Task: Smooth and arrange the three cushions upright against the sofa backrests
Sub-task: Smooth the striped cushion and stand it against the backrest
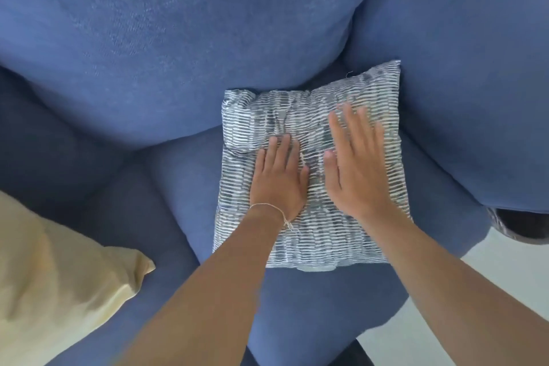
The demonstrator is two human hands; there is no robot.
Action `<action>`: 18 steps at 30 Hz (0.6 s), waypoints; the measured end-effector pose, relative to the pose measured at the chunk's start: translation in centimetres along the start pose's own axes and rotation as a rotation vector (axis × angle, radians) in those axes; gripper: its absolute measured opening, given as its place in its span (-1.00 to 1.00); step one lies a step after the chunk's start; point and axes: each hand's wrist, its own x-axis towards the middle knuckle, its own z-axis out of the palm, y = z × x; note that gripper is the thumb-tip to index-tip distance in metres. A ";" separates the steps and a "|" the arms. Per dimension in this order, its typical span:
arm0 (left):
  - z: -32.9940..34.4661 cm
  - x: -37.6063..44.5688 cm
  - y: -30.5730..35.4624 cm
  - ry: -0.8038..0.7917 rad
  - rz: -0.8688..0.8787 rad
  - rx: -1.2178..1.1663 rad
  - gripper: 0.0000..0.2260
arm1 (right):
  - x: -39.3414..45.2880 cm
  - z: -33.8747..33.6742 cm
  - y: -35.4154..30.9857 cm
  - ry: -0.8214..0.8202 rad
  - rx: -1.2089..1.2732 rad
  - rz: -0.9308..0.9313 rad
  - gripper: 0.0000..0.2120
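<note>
A grey-and-white striped cushion [320, 235] lies flat on the blue sofa seat [312, 306], its far edge touching the backrest [178, 47]. Its cover is wrinkled near the top left corner. My left hand [277, 184] presses flat on the cushion's middle, fingers together, a thin string bracelet on the wrist. My right hand [355, 163] lies flat beside it, fingers spread and slightly blurred. A pale yellow cushion [53, 285] lies on the seat at the lower left, partly cut off by the frame. No third cushion is in view.
The blue armrest [475, 83] rises right of the striped cushion. A light floor [490, 264] shows at the lower right, with a dark object [517, 226] beside the sofa's corner.
</note>
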 end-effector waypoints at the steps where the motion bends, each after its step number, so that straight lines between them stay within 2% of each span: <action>1: 0.0 0.2 0.0 0.046 0.026 -0.008 -0.44 | -0.6 0.7 0.2 -0.114 -0.063 -0.002 -0.42; 2: -0.6 0.5 0.3 0.155 0.073 -0.029 -0.45 | -0.6 1.1 0.6 -0.206 -0.093 0.013 -0.38; 3: -1.2 0.6 0.7 0.258 0.118 -0.036 -0.46 | -0.1 0.9 0.7 -0.223 -0.059 0.043 -0.37; 5: -1.6 0.5 0.5 0.384 0.142 -0.030 -0.46 | 1.3 -0.3 0.4 -0.046 0.054 0.069 -0.43; 6: -1.3 0.3 -0.3 0.350 0.105 -0.020 -0.45 | 1.7 -0.8 0.4 0.043 0.067 0.070 -0.46; 7: -0.8 0.0 -1.2 0.251 0.049 -0.010 -0.43 | 1.6 -1.0 0.9 0.047 0.046 0.066 -0.46; 9: 0.1 -0.3 -2.5 0.058 -0.021 0.032 -0.39 | 0.3 0.1 2.8 -0.168 -0.053 0.085 -0.39; 10: 0.2 -0.2 -2.8 0.040 -0.013 0.033 -0.36 | -0.4 1.0 3.9 -0.280 -0.072 0.114 -0.37; 11: -0.2 0.2 -2.8 0.068 -0.003 0.007 -0.34 | -0.4 1.3 4.7 -0.316 -0.033 0.153 -0.38; 12: -1.0 0.7 -2.5 0.143 -0.015 -0.058 -0.32 | 0.3 1.3 5.1 -0.274 0.054 0.186 -0.41; 14: -2.6 2.1 -1.9 0.395 -0.146 -0.271 -0.32 | 2.6 -0.3 4.4 0.002 0.249 0.293 -0.46; 15: -3.3 2.6 -1.7 0.492 -0.270 -0.399 -0.33 | 3.8 -1.4 3.8 0.126 0.349 0.419 -0.44; 16: -3.9 3.1 -1.9 0.541 -0.416 -0.536 -0.33 | 4.8 -2.3 3.5 0.186 0.475 0.578 -0.38; 18: -4.8 4.3 -2.6 0.511 -0.716 -0.815 -0.29 | 6.5 -3.4 3.3 0.129 0.742 0.882 -0.23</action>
